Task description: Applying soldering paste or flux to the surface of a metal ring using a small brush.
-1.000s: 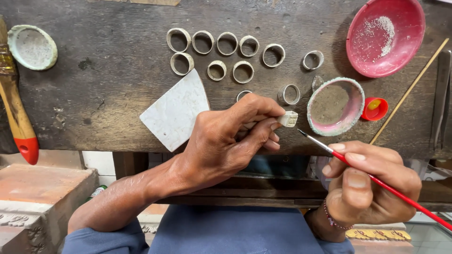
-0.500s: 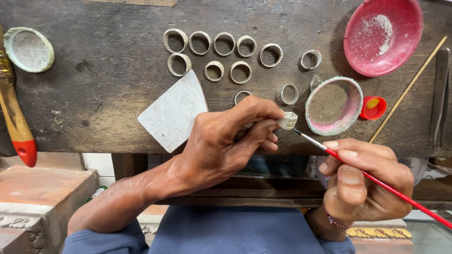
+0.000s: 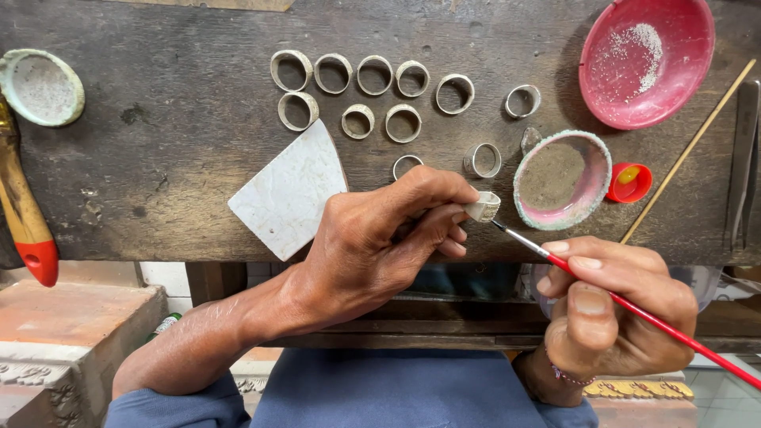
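My left hand [image 3: 388, 238] pinches a small pale ring [image 3: 483, 207] between thumb and fingertips at the front edge of the dark wooden bench [image 3: 158, 158]. My right hand [image 3: 614, 309] grips a thin red-handled paintbrush [image 3: 634, 311]; its tip touches the ring's lower right side. Several similar rings [image 3: 357, 75] lie in two rows on the bench beyond my left hand.
A white tile shard [image 3: 292, 192] lies by my left wrist. A small pink-rimmed bowl [image 3: 561, 179] and a red cap [image 3: 630, 182] sit right of the ring, a red bowl with white powder [image 3: 644, 59] behind. A wooden stick [image 3: 688, 150], a pale dish [image 3: 40, 87] and a red-tipped brush handle [image 3: 24, 214] flank the work.
The brush tip has stayed at the ring with only a slight shift of my right hand. My left hand keeps its hold.
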